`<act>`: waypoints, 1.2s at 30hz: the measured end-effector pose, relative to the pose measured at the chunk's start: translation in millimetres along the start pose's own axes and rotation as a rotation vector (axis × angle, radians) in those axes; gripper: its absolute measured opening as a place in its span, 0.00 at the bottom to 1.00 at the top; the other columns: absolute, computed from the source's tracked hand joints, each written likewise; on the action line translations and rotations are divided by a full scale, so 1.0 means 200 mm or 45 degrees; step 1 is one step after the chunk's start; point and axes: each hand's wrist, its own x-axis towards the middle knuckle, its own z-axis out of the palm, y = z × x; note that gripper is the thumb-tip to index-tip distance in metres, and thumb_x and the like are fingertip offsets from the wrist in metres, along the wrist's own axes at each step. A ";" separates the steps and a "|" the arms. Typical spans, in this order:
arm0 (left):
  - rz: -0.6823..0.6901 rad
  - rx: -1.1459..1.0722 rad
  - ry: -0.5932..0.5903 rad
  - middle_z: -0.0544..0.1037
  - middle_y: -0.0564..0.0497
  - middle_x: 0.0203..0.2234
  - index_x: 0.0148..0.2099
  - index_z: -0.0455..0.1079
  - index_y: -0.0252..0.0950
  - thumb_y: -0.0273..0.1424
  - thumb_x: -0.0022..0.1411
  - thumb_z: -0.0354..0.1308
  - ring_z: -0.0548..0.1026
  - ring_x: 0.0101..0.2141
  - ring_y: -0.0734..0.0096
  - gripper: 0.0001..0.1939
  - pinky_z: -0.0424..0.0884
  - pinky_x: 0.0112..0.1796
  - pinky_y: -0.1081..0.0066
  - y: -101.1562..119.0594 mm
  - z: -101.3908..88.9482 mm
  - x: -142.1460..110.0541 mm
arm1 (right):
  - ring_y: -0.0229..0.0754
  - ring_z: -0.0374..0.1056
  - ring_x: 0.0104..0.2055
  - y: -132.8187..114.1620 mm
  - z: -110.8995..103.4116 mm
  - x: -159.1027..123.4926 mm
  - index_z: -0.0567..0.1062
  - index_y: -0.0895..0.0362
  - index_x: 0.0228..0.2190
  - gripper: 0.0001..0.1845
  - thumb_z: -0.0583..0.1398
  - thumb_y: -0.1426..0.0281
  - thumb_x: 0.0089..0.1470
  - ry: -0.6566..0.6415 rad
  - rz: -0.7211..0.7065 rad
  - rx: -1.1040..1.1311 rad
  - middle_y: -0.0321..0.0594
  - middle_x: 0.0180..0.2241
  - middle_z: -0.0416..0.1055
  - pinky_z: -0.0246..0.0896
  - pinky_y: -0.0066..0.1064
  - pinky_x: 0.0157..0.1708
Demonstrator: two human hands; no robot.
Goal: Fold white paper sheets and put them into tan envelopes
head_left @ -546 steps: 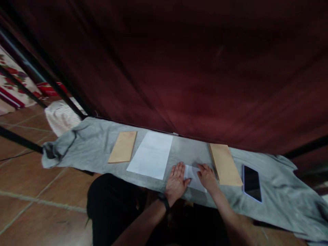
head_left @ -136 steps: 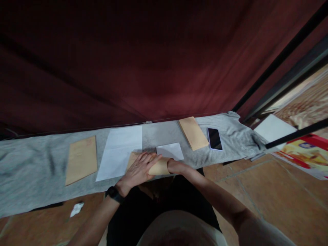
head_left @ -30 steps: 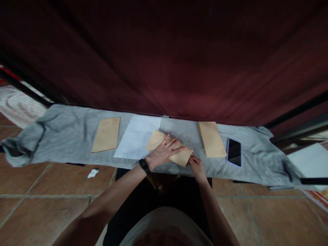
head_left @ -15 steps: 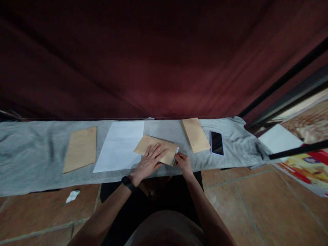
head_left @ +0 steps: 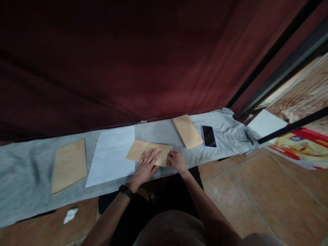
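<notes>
A brown paper envelope [head_left: 135, 150] lies slantwise in front of me, its left end overlapping a white sheet of paper [head_left: 110, 157]. My left hand [head_left: 147, 165], fingers spread, rests flat on the middle of the envelope. At the envelope's right end my right hand [head_left: 176, 160] is closed in a pinch on the edge. A thin pale and dark strip shows at that end beside the fingertips; whether it is a paper inside the envelope, I cannot tell.
Another brown envelope [head_left: 70, 165] lies at the left. A stack of brown envelopes [head_left: 188, 132] sits right of my hands, beside a phone [head_left: 209, 136]. Grey cloth [head_left: 156, 133] covers the narrow surface, with a dark red curtain [head_left: 143, 68] behind. Colourful packaging [head_left: 302, 147] is at the far right.
The whole view has tilted and shifted a little with my head. Both hands keep about the same places on the envelope.
</notes>
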 end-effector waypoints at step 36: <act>0.053 0.050 -0.076 0.53 0.44 0.70 0.74 0.43 0.43 0.33 0.70 0.48 0.48 0.69 0.56 0.34 0.44 0.65 0.44 0.00 -0.05 0.02 | 0.36 0.67 0.18 0.02 -0.01 0.04 0.76 0.54 0.20 0.13 0.60 0.70 0.55 -0.091 0.182 -0.049 0.34 0.16 0.73 0.61 0.25 0.23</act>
